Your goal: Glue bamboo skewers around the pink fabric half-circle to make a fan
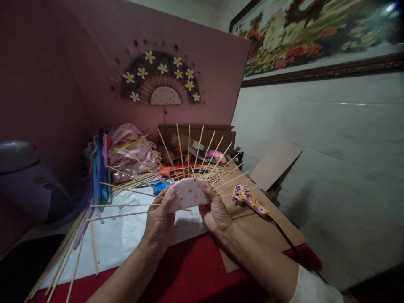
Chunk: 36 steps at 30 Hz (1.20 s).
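Between my two hands is a half-round, fabric-covered piece [188, 194], pale pink with red dots. Thin wooden sticks [189, 147] fan out from its curved edge like rays. My left hand [161, 214] grips the left end, thumb on the front face and fingers behind. At the right end my right hand [214, 209] pinches it the same way, its fingers mostly hidden behind. The piece is held up above the table, flat edge toward me. A glue gun [251, 201] in a flowered pattern lies to the right on cardboard, its black cord running off toward the front.
A finished fan decoration [162, 69] with white flowers hangs on the pink board. Loose sticks [67, 256] lie at the left, near colourful pipe cleaners [100, 168]. Crumpled pink fabric [134, 143] is piled behind. White sheeting [116, 235] and cardboard [268, 227] cover parts of the red-clothed table.
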Each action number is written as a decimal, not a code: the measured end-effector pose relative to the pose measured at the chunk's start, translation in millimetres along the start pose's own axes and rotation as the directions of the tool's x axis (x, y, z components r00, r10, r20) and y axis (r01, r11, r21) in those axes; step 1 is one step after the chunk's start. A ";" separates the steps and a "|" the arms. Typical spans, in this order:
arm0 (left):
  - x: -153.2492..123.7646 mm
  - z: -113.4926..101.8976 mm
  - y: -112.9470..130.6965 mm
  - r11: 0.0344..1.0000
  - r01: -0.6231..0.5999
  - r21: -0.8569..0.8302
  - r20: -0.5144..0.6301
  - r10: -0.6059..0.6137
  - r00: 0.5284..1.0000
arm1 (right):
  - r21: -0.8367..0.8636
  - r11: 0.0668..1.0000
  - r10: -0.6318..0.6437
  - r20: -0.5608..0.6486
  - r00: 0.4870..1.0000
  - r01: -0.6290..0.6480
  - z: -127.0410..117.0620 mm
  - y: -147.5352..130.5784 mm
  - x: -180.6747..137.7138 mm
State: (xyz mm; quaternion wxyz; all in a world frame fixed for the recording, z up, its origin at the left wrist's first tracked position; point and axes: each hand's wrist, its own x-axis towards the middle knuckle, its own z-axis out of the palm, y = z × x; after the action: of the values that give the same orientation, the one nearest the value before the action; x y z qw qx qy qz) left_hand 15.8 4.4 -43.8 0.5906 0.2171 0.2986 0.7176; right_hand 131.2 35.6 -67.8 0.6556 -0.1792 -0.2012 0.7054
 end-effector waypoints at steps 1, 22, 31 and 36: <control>-1.0 0.5 0.1 1.000 -0.001 -0.008 0.023 0.001 1.000 | 0.007 1.000 -0.004 -0.020 1.000 0.004 1.0 -0.3 0.2; 5.5 -0.8 3.1 1.000 0.028 -0.014 -0.026 -0.028 0.999 | 0.113 0.993 0.028 0.094 0.995 -0.038 13.2 4.2 -11.8; 8.2 20.2 -1.8 0.994 0.090 0.063 0.093 -0.095 0.991 | 0.064 0.998 0.006 -0.140 0.990 0.003 13.1 7.3 -7.7; 12.0 19.7 -15.3 0.993 0.115 0.020 0.026 -0.115 0.993 | 0.042 0.997 -0.048 -0.212 0.976 0.058 9.0 3.4 -1.8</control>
State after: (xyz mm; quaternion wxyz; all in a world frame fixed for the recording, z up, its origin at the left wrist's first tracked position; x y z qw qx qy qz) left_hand 37.4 21.4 -40.5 0.6328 0.2147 0.3094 0.6766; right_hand 123.8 33.1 -61.9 0.6958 -0.2319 -0.1182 0.6694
